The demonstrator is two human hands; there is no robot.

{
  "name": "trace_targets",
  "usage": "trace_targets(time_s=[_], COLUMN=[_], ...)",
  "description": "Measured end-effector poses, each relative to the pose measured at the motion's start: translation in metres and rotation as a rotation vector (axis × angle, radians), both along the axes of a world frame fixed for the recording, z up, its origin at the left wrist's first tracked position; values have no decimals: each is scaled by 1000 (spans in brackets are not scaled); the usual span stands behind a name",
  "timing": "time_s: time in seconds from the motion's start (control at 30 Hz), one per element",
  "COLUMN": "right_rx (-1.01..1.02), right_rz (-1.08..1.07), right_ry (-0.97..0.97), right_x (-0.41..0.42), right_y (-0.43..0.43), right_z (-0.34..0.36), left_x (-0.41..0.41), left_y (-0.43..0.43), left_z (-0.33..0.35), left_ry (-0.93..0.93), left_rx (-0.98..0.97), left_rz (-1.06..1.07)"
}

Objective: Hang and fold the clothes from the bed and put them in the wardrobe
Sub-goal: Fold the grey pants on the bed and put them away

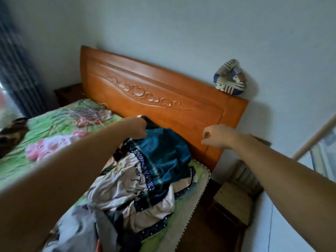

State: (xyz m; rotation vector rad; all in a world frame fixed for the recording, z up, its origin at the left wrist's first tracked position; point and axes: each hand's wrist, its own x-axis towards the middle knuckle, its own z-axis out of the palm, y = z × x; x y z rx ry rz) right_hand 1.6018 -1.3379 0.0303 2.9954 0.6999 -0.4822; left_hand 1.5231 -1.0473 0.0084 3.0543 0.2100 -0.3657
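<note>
left hand is closed round the top edge of the teal garment, fingers curled over a bunch of the cloth and lifting it a little toward the headboard. right hand hangs just beside it in the air in front of the headboard, fingers curled in with nothing visible between them.

the teal garment sits on top of the clothes pile at the near right part of the bed, its lower part draped over a cream piece with dark patterned trim. it looks like a soft, slightly shiny fabric with some body, so it is probably light but limp. held by one bunch it will likely sag and drag whatever it lies on. a sheen like that can also mean it slides through a loose pinch. the better hold would be two points along the same top edge, shoulders or waistband, with the free hand taking the far corner so the piece hangs flat and shakes clear of the pile. which edge the left hand has cannot be told.

below it a grey garment spills toward the viewer. further across the green sheet lie a pink item and a blurred bundle of thin coloured strands, possibly hangers. a patterned cushion rests on the headboard's corner. the wardrobe is not in view.
</note>
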Motion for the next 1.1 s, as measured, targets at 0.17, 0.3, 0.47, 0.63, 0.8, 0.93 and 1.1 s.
trace_targets(time_s=[0.17, 0.3, 0.47, 0.63, 0.8, 0.93, 1.1], right_rx=[-66, -109, -123, -125, -147, -186, -272], right_rz=[275, 493, 751, 939, 1034, 1017, 949], right_ry=[85, 172, 209, 221, 244, 260, 306], right_x=[6, -20, -71, -114, -147, -161, -176], right_y=[87, 152, 208, 242, 272, 304, 343], right_z=[-52, -98, -138, -170, -202, -235, -282], left_x=[-64, -132, -222, -293, -343, -362, -369], left_y=[40, 56, 49, 38, 45, 72, 107], left_z=[-37, -69, -107, -143, -189, -226, -281], left_ry=[30, 38, 56, 153, 153, 185, 213], left_rx=[-56, -105, -127, -154, -173, -202, -364], left_rz=[243, 444, 670, 861, 979, 1019, 958])
